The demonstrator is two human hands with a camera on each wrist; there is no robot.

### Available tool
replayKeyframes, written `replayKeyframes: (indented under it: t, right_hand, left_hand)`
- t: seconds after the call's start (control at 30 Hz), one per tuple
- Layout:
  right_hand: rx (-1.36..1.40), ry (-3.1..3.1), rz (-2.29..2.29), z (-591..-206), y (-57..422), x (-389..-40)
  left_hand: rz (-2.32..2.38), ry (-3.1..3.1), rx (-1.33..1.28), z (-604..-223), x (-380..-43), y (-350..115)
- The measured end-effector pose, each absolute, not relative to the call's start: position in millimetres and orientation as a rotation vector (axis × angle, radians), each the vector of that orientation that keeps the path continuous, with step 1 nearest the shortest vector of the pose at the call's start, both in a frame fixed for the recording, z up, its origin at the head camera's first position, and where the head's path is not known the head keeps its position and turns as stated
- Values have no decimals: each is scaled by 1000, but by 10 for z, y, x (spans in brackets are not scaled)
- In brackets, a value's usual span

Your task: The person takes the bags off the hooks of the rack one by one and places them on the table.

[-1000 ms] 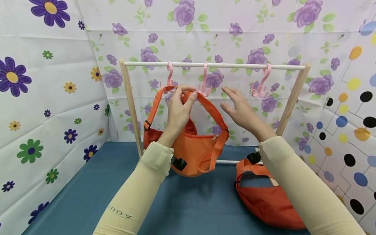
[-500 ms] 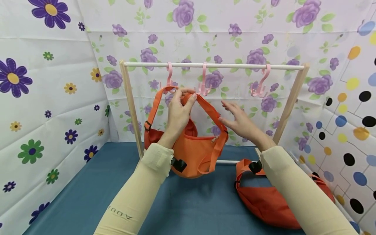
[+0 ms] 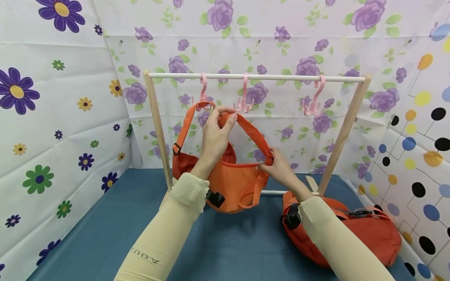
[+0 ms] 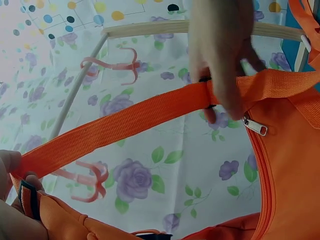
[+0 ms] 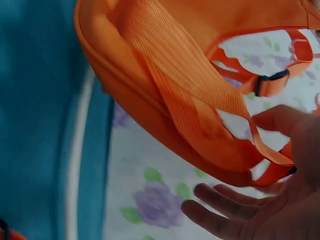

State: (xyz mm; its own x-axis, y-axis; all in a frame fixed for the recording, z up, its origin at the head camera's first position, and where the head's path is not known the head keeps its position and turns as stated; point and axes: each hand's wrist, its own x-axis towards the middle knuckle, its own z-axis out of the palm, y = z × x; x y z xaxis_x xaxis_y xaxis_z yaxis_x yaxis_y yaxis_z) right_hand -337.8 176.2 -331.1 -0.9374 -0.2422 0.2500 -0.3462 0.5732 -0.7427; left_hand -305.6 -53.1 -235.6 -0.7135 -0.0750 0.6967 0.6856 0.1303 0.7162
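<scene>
A bright orange shoulder bag [image 3: 230, 187] hangs in front of the rack, its red zip facing up. My left hand [image 3: 214, 134] pinches the top of its strap [image 4: 120, 122], just below the middle pink hook [image 3: 243, 103]. At the strap's right end, beside the black buckle [image 3: 270, 159], my right hand [image 3: 281, 168] has thumb and forefinger on either side of the webbing, the other fingers stretched out. Close behind, a red-orange bag [image 3: 183, 163] hangs by its strap from the left pink hook [image 3: 203, 102]. A metal zip pull [image 4: 256, 127] shows in the left wrist view.
A white rail [image 3: 281, 77] on wooden legs [image 3: 346, 128] carries the hooks; the right pink hook [image 3: 314, 107] bears nothing. Another red-orange bag [image 3: 372, 234] lies on the blue cloth [image 3: 239, 249] at right, partly under my right forearm. Flowered sheets [image 3: 70, 128] close in the sides.
My right hand has come down from open air beside the strap to its buckle end and taken hold there. The left hand stays put, pinching the strap.
</scene>
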Motion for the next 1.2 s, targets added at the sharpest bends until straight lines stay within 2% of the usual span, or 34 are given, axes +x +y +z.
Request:
replayKeyframes:
  t: [0.17, 0.47, 0.8, 1.2]
  right_hand:
    - [334, -2695, 1496, -3497, 1728, -3358]
    - [347, -2634, 1556, -3598, 1728, -3381]
    - [261, -2426, 1775, -3462, 1837, -3243]
    - [366, -2094, 2162, -3288, 2034, -3168]
  left_hand:
    - [-1634, -1817, -587, -2399, -3064, -550]
    - [-1680, -1836, -565, -2477, -3071, -621]
    - [-1551, -1902, -518, -2631, -3044, -850]
    - [-1233, -2130, -380, -2867, -3050, -1109]
